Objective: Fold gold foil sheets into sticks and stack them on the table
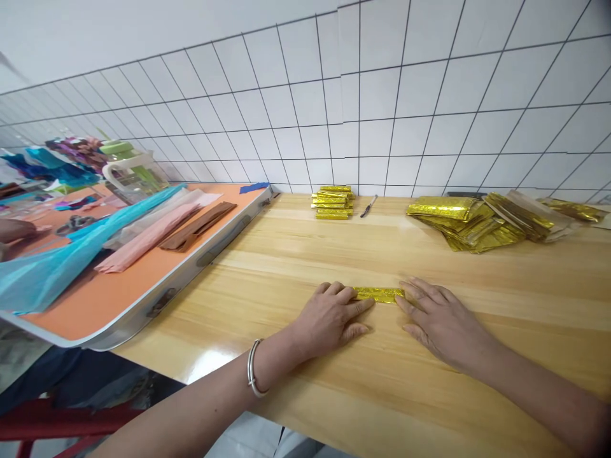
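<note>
A narrow folded strip of gold foil paper (378, 294) lies flat on the wooden table (296, 254) in front of me. My left hand (331, 316) rests palm down with its fingers stretched over the strip's left end. My right hand (439, 318) lies flat too, fingertips pressing the strip's right end. A silver bangle (252, 369) sits on my left wrist. Farther back stands a small stack of folded gold strips (333, 202).
A loose pile of gold foil sheets (482, 219) lies at the back right. A pen-like tool (368, 206) lies beside the stack. At the left sits an orange tray table (109, 292) with blue, pink and brown paper, a clear jug (131, 172) and another person's hand (14, 230). A tiled wall stands behind.
</note>
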`<state>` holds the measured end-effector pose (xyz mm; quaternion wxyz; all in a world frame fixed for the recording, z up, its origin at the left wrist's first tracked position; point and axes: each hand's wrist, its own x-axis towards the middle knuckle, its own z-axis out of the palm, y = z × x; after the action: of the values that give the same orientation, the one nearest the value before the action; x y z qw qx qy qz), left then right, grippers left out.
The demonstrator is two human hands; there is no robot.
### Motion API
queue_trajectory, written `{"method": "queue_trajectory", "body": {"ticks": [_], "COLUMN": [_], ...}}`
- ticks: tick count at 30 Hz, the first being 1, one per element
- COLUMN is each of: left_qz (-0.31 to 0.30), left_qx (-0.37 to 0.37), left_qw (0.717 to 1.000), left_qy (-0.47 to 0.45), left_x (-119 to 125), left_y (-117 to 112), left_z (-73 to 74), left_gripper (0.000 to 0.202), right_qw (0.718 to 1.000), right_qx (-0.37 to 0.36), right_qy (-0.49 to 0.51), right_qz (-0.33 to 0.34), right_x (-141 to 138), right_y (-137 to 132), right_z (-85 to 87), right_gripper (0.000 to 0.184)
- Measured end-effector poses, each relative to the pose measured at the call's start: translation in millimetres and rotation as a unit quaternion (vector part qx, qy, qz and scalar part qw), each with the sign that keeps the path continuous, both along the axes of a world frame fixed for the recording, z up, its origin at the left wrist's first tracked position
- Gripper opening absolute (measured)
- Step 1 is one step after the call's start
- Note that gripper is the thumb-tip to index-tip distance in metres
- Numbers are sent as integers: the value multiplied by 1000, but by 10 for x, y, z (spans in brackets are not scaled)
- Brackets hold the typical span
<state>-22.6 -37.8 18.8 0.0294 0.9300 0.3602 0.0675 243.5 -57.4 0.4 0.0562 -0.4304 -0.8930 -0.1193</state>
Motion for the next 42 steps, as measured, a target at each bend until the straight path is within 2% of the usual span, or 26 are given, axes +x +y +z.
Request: {"method": "queue_trajectory", "body": {"ticks": [3,6,11,14,17,21,27,34,38,40,42], "left_qz": [-3,-8,-12,-19,-24,-24,-13,-33,-39,-25,-11], "left_qx": [20,24,-1,-23,-38,-36,-30,37,25,16,12], "left_qw": [999,999,999,999,999,999,999,999,998,999,999], "left_qy": [25,40,36,33,26,1,-16,12,35,37,36], "left_x": [81,114,93,48,-15,-96,-153,-13,166,228,266], "left_y": [20,36,76,98,100,71,19,8,52,55,46], "left_z": [69,99,89,80,58,-14,-96,-59,-8,14,30], "left_gripper": [49,48,46,45,44,48,47,35,26,31,45], "right_qw": [1000,999,996,991,989,993,997,998,999,999,999], "right_qx": [1,-2,12,24,27,4,-12,-4,-22,-24,-21], "right_qy": [3,7,-24,-43,-52,-25,2,21,20,28,39], "right_qz": [27,50,84,122,133,117,74,59,36,29,26], "right_x": [-134,-230,-267,-279,-269,-110,183,100,57,47,32], "right_y": [56,128,201,207,201,169,53,36,54,51,49], "right_z": [61,42,-14,6,33,15,-62,-56,-61,-68,-69], "right_gripper": [35,36,38,43,51,57,53,50,49,47,46]}}
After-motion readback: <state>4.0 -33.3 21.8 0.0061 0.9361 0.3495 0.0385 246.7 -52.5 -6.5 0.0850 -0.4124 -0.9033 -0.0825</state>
